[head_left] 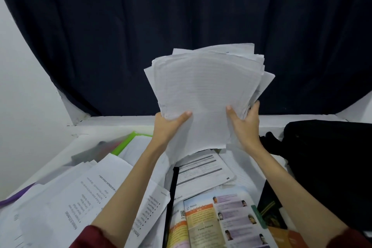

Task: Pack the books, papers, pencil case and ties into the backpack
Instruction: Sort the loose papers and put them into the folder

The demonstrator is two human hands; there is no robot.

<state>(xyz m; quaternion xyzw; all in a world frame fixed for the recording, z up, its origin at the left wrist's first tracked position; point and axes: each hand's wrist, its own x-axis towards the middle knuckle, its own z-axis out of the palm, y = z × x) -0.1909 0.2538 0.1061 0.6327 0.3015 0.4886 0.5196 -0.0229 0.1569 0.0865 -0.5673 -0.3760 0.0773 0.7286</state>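
A thick, uneven stack of white papers (203, 90) stands upright above the table. My left hand (168, 125) grips its lower left edge and my right hand (244, 123) grips its lower right edge, thumbs on the front sheet. The black backpack (326, 167) lies on the right of the table, just right of my right arm. More loose printed papers (84, 197) spread over the left half. An open colourful book (219, 221) lies at the bottom centre. A thin black strip, maybe a tie (171, 197), runs between the papers and the book.
A green-edged clear folder (128, 143) lies at the back left, with a purple folder edge (14, 197) at far left. A dark curtain (181, 26) hangs behind the white table (120, 123). An orange book corner (285, 237) shows at bottom right.
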